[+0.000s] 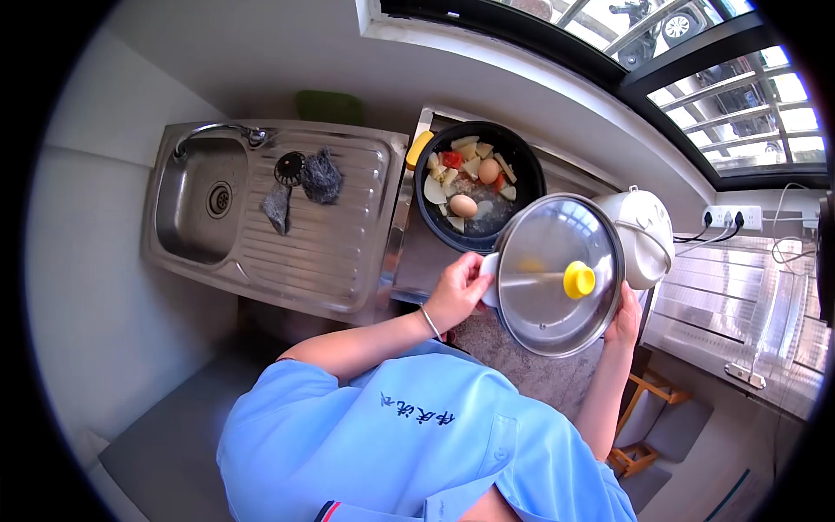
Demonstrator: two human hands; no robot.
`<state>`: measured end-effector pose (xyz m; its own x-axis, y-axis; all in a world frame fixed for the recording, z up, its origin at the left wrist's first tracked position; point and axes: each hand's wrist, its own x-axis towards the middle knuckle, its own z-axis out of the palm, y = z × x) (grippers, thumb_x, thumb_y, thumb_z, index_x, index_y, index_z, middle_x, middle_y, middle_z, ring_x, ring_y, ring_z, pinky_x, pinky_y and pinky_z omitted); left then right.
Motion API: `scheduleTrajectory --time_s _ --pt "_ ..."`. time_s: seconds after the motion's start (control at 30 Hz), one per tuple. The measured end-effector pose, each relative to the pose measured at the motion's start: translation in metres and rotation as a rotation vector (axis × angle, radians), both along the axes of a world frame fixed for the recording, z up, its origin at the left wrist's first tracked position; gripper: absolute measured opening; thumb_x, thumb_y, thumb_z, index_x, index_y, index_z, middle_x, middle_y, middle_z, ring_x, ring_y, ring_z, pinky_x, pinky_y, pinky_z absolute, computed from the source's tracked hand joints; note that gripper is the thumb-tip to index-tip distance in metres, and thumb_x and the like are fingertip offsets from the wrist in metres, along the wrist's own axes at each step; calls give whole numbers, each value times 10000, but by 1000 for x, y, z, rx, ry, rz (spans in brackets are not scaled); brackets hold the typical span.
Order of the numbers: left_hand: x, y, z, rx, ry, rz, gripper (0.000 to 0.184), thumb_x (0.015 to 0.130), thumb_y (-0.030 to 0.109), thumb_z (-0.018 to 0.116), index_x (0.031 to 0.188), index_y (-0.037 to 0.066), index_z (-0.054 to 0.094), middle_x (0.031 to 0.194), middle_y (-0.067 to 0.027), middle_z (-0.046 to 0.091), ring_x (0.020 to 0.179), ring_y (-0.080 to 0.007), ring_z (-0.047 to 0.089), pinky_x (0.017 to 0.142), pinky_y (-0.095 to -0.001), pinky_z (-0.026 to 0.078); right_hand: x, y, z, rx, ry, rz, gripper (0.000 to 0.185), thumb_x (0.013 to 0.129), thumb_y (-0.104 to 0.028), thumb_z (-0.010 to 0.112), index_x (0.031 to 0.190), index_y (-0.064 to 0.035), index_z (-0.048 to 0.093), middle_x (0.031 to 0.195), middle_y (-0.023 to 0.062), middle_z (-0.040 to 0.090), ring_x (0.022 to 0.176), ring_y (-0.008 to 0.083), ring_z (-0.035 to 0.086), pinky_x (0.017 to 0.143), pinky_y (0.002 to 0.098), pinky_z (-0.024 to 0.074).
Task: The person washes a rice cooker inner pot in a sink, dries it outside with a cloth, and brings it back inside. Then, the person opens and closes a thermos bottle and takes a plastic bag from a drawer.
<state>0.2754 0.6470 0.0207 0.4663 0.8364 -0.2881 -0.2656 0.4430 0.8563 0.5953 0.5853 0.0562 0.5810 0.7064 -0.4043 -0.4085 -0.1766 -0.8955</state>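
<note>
Both hands hold a round glass lid [557,300] with a metal rim and a yellow knob [579,279], tilted near the front right of a black pan. My left hand [461,291] is closed on a whitish piece [490,279] at the lid's left edge; I cannot tell whether it belongs to the lid. My right hand [624,315] grips the lid's right edge. The black pan [532,161] holds two brown eggs, pale chunks, red pieces and liquid. Its yellow handle [419,150] points left, and the lid overlaps its front right edge.
On the left is a steel sink [196,187] with a faucet [209,128]. Its drainboard [339,248] bears a dark scouring pad [322,177], a grey cloth-like piece [277,209] and a black strainer [290,168]. A white rice cooker [642,235] stands right of the lid, near a power strip [732,217].
</note>
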Motion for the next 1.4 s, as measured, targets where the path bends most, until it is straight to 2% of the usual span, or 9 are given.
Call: scheduleTrajectory --time_s 0.63,0.7,0.83,0.9,0.97,1.1,1.17,1.23,1.4 --pt "-84 117 -67 102 230 326 151 911 98 435 995 -7 504 772 -61 602 566 -102 583 451 -216 495 -62 181 -111 -50 49 262 278 847 -189 575 972 60 564 835 101 620 770 151 579 708 270 469" --pt "-67 124 -64 64 350 281 168 916 113 430 1007 -5 507 779 -64 605 569 -106 589 452 -212 491 -51 180 -133 -117 -334 168 303 811 -222 610 951 46 596 836 98 631 784 158 580 713 282 466" --pt "-67 121 -77 177 304 308 187 922 134 430 1029 3 511 778 -51 603 535 -96 569 459 -199 482 -61 170 -99 -130 -318 186 324 787 -238 617 959 36 603 869 108 640 802 173 588 740 301 461" --pt "-65 118 -68 51 258 274 194 916 131 456 1044 5 527 894 -32 594 765 -91 574 651 -217 477 -57 160 -91 -129 -466 245 338 799 -242 598 1001 30 585 903 142 638 823 213 607 749 306 467" --pt "-68 112 -74 45 255 364 225 923 201 450 1058 31 509 809 -38 585 607 -108 578 479 -226 472 -66 144 -60 -90 -817 267 326 799 -223 586 1023 14 570 934 158 623 837 271 609 749 334 473" --pt "-82 86 -82 127 362 467 209 928 207 432 1022 37 507 717 -34 554 527 -87 524 447 -194 409 -9 123 4 5 -1474 172 276 789 -213 620 979 -17 577 966 124 601 890 264 574 788 363 436" --pt "-68 67 -69 174 351 460 172 930 180 424 981 43 515 665 -23 532 493 -67 477 435 -182 371 29 121 24 -250 -1698 9 298 788 -294 610 961 -52 592 1001 112 594 971 258 530 851 386 377" --pt "-66 15 -67 205 397 257 149 931 148 407 942 45 514 656 -19 528 494 -46 444 449 -164 355 86 125 24 -765 -1738 259 358 797 -388 572 972 -77 602 1007 103 589 1011 243 499 869 391 341" --pt "-40 -27 -65 103 347 16 110 905 109 459 935 41 540 672 -16 554 509 -40 458 460 -159 366 119 135 39 -819 -1402 645 545 728 -528 612 1021 -68 600 1043 138 615 1015 251 565 913 453 334"
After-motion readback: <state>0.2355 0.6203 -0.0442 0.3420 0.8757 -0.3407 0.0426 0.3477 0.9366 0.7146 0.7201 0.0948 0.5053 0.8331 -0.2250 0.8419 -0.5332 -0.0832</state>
